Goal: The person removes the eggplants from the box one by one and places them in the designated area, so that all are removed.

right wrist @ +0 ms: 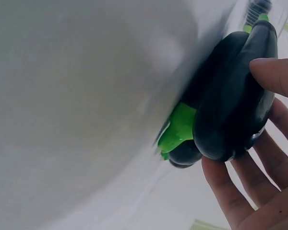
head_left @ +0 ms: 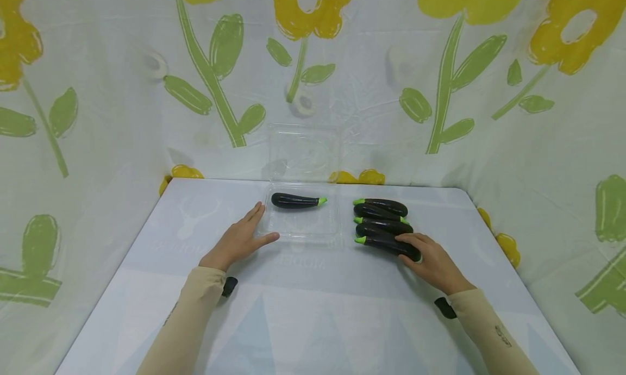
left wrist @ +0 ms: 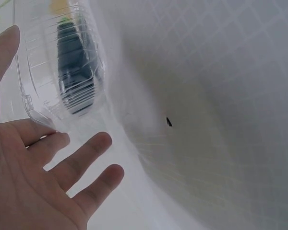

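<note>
A clear plastic clamshell box (head_left: 303,227) stands open at the back middle of the table, with one dark eggplant (head_left: 293,201) lying in its base. My left hand (head_left: 237,243) is at the box's left front corner, fingers spread and thumb apart. In the left wrist view, its fingertips touch or nearly touch the box wall (left wrist: 38,91). Several eggplants with green stems lie in a row right of the box. The thumb and fingers of my right hand (head_left: 435,263) grip the blunt end of the nearest eggplant (head_left: 381,244). That eggplant (right wrist: 237,91) appears close up in the right wrist view, another partly behind it.
The transparent lid (head_left: 304,153) is raised at the back, against the flowered cloth (head_left: 371,103). This cloth hangs behind and along both sides of the white table (head_left: 303,320). A dark wrist strap (head_left: 229,286) shows below the left sleeve.
</note>
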